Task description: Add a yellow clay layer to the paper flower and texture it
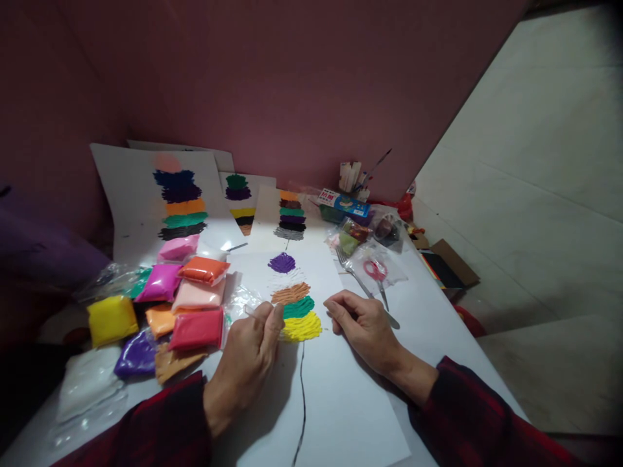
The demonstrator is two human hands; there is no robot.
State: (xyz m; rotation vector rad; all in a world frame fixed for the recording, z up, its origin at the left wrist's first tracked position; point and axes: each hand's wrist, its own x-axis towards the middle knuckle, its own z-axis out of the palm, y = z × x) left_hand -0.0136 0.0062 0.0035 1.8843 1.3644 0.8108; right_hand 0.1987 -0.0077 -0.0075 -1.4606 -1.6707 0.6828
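Note:
My left hand (253, 353) is closed in a pinch at the left edge of a yellow clay band. The end of a thin pale stick (249, 310) pokes out behind its fingers. Low over the white paper, right of the bands, my right hand (363, 324) has thumb and fingers pressed together; anything between them is hidden. On the paper (341, 402) are ridged clay patches: purple (281, 263), white, brown (291, 293), green (298, 307) and yellow (304, 329). A dark wavy line (304, 395) runs down from the yellow band.
Several coloured clay packets (197, 329) are heaped on the left. Sheets with striped patches (182, 207) lean at the back wall. To the right are a fork (357, 279), red-handled scissors (376, 270) on a plastic bag, clay bags (353, 237) and a blue-white box (343, 202).

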